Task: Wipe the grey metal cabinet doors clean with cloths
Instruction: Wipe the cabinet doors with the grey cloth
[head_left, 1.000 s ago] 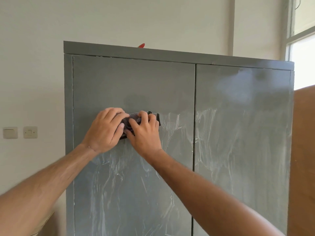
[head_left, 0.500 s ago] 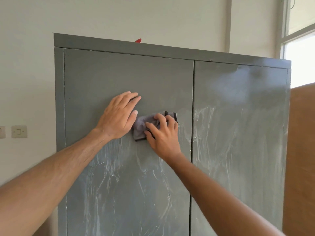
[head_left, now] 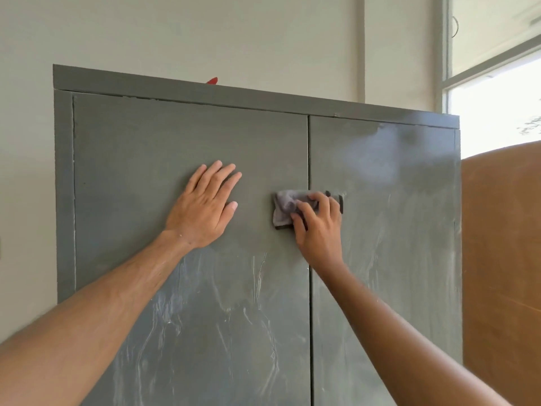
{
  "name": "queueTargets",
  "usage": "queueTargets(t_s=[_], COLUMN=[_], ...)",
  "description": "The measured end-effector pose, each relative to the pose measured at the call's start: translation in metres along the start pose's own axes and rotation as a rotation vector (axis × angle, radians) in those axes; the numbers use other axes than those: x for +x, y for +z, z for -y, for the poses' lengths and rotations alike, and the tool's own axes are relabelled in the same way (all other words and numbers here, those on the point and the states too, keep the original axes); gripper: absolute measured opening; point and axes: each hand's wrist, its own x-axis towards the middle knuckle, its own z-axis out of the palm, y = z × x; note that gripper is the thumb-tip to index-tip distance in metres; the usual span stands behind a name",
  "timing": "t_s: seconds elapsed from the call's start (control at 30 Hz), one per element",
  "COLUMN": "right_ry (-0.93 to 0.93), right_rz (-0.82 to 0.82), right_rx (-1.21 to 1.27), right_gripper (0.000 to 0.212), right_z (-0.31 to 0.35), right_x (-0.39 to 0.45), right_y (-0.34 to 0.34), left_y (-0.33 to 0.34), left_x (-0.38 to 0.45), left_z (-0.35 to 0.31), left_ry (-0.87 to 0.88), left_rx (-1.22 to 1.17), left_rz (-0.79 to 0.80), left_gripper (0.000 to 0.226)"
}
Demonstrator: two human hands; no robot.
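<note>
A: Hands?
B: I log left hand (head_left: 202, 212) flat, fingers straight, holding nothing; right hand (head_left: 317, 227) grips the grey cloth (head_left: 282, 209).
A: Cloth position?
B: Across the door seam (head_left: 308, 159), streaked right door (head_left: 389, 230) beyond; long axis sideways.

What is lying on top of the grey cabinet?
Only a small red tip shows above the cabinet top edge. The rest of that object is hidden, so it cannot be identified.
</note>
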Motion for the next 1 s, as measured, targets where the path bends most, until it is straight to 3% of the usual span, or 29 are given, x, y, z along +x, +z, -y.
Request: queueTargets(t_s=[0.1,0.27,0.43,0.53,0.63,0.77,0.83,1.0], right_ry=[0.172,-0.150,0.261,0.062,-0.134,0.251,0.323,-0.142], right_rz=[-0.073,0.097,-0.092,-0.039,0.080,-0.073,-0.130,0.062], right_rx=[0.057,0.033,0.082,0.078,0.030,0.045,0.063,0.046], right_gripper=[0.017,0.019,0.010,0.014,0.017,0.013,0.015,0.017], right_z=[0.012,-0.012,-0.030,-0.019,-0.047,-0.076,-0.063,-0.078], right_x=[0.026,-0.031,0.031,0.016,-0.028,0.020,0.046,-0.011], right_y=[0.008,-0.008,-0.008,-0.003,-0.017,-0.021,-0.013,-0.022], left_y=[0.002,-0.005,0.004,0.017,0.027,0.029,0.029,0.024], left_x=[0.000,0.015,0.042,0.047,0.044,0.044,0.043,0.045], left_z=[-0.003,-0.022,-0.057,-0.067,-0.069,-0.071,-0.072,-0.078], left_ry=[-0.012,-0.107,0.004,-0.045,-0.043,-0.052,-0.059,-0.106], left_rx=[0.022,-0.037,-0.063,-0.047,0.032,0.063,0.061,0.000], left_rz=[-0.009,-0.029,-0.031,-0.017,-0.021,-0.044,-0.052,-0.098], left_gripper=[0.063,0.057,0.053,0.059,0.063,0.063,0.063,0.059])
